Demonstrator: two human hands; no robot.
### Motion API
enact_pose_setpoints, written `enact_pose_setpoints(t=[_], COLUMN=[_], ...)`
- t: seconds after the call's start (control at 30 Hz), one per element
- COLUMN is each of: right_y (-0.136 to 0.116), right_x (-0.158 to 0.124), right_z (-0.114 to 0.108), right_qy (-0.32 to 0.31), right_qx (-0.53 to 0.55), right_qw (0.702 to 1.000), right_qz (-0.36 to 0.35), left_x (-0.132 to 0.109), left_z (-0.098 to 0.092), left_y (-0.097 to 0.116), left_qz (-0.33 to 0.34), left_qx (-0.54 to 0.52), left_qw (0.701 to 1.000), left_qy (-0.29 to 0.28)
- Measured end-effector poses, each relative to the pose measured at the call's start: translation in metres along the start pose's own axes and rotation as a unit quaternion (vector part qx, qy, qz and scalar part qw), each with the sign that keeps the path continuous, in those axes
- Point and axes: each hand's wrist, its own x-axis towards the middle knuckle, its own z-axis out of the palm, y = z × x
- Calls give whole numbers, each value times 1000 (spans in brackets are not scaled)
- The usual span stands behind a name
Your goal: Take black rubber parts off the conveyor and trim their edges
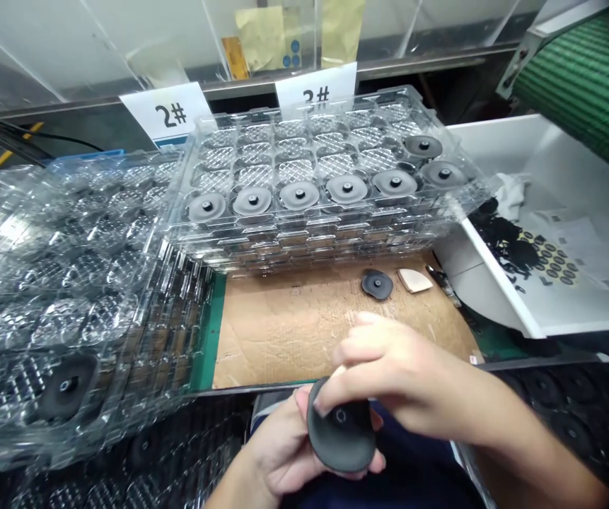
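My left hand (277, 449) cups a dark grey disc (342, 442) with a small centre hub, low in the view near my body. My right hand (389, 378) reaches over from the right, its fingers curled onto the disc's top edge. A second dark disc (377, 284) lies on the brown cardboard sheet (283, 325), next to a pale wedge-shaped piece (414, 280). Behind the cardboard, a stack of clear plastic trays (315, 212) holds a front row of several grey discs (299, 194) and two more at its right end.
More clear trays (71, 297) are piled at the left, one with a dark disc (68, 385). A white bin (564, 240) at the right holds black rings and scraps. Labels "2#" (169, 113) and "3#" (315, 92) stand behind. A green ribbed surface (585, 78) fills the upper right.
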Motion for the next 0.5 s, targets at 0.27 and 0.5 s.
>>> enact_pose_setpoints(t=[0.27, 0.5], right_y=[38, 5], right_x=[-43, -23], right_z=[40, 42], right_qy=[215, 357], right_qx=[161, 128], right_qw=[925, 881], right_qz=[268, 283], left_x=[-12, -9], left_z=[4, 3], left_y=[23, 20], left_qz=[90, 151], left_qx=[42, 35], left_qw=[986, 976], left_qy=[135, 156])
